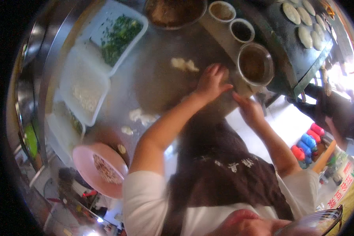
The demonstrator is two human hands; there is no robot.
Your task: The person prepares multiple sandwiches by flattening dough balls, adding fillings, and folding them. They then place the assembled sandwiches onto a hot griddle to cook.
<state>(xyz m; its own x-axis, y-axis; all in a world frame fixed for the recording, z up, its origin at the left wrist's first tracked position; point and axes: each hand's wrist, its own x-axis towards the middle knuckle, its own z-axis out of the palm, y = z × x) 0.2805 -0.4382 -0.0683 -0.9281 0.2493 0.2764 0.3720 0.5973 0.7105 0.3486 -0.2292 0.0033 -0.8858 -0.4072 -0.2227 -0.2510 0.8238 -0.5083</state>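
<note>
My left hand is over the brown worktop near its right edge. It is palm down with the thumb apart, and I see nothing held in it. Close by on the right, my right hand is at the worktop's near right edge, its thumb pointing towards the left thumb. Its other fingers are partly hidden, so I cannot tell if they hold anything. Just beyond the left hand lies a pale lump of what looks like dough. More pale pieces lie near my left forearm.
Left stand a plastic tub of chopped greens, another tub with pale contents and a pink bowl. A metal bowl and two small bowls line the right side. Beyond is a griddle with oval flatbreads. Another person is at far right.
</note>
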